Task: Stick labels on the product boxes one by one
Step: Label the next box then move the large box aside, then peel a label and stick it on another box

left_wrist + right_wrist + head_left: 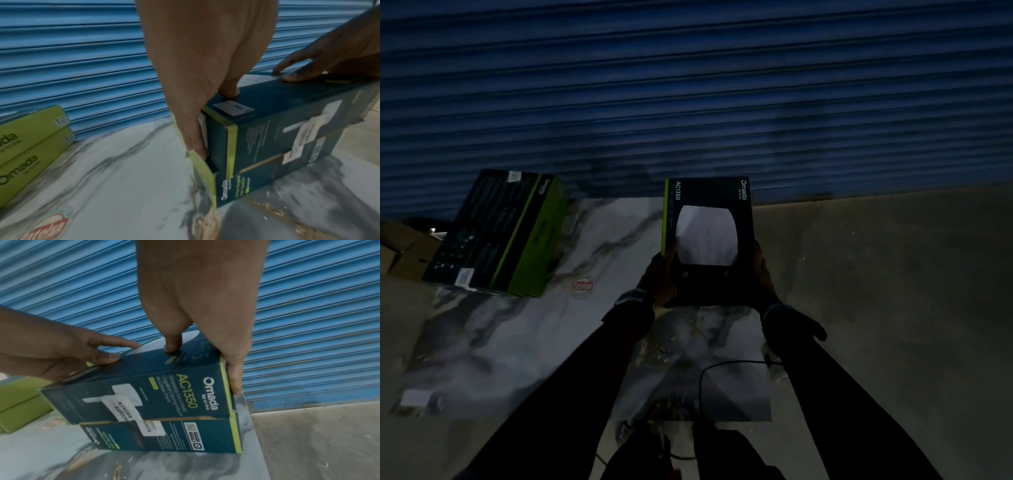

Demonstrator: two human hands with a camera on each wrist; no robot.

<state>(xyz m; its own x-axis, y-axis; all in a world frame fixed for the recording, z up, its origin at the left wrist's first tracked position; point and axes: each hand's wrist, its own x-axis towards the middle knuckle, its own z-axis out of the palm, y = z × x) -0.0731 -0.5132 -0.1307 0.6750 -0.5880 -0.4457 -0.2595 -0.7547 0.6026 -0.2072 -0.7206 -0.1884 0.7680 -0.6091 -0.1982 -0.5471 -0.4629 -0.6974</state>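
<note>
Head view: top box (709,219) clamped between left hand (659,274), right hand (762,270) fingers.

Long dark sleeves (571,387) cover both arms (bare hands), a strapped wrist camera (632,296) on each.

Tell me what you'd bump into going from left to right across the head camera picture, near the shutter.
Brown cardboard carton → stack of green-sided boxes → round red sticker on the marble sheet → left hand → dark Omada box → right hand → bare grey floor.
</note>
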